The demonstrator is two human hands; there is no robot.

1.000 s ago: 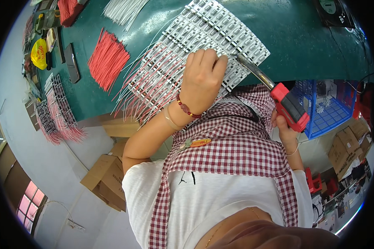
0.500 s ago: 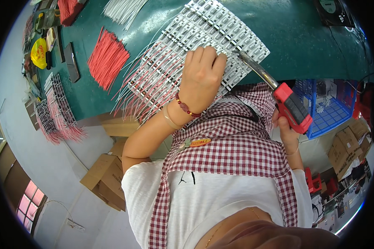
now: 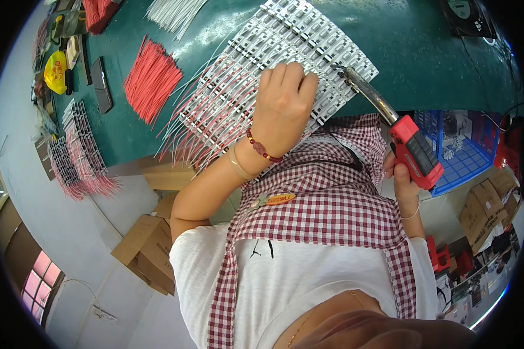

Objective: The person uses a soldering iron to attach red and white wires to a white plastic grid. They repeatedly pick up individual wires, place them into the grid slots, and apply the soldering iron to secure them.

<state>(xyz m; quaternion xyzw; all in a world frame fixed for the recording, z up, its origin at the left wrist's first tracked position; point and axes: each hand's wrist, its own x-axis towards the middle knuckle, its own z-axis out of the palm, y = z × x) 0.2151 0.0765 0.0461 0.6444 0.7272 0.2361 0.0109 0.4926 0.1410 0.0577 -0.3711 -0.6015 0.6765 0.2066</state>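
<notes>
A rack of several rows of small white-and-metal parts (image 3: 308, 35) lies tilted on the bench, with red and pale wires (image 3: 209, 110) fanning out from its left side. Over its middle rests my left hand (image 3: 285, 102), fingers curled downward; whatever they pinch is hidden beneath them. My right hand (image 3: 403, 179) grips a red-and-black soldering gun (image 3: 416, 152), partly covered by its handle. The gun's metal barrel points up and left, and its bent tip (image 3: 339, 68) is at the rack's right part, right of my left fingers. Whether the tip touches cannot be told.
On the green bench (image 3: 413, 75) lie a red wire bundle (image 3: 151, 78), a white wire bundle (image 3: 173, 14) and a phone (image 3: 101, 84). More wired racks (image 3: 81, 145) sit at the left edge. A blue basket (image 3: 463, 166) stands right; cardboard boxes (image 3: 148, 250) are below.
The soldering gun has shifted slightly right, its tip a little up and to the right along the rack. My right hand moved with it. My left hand stays almost in place.
</notes>
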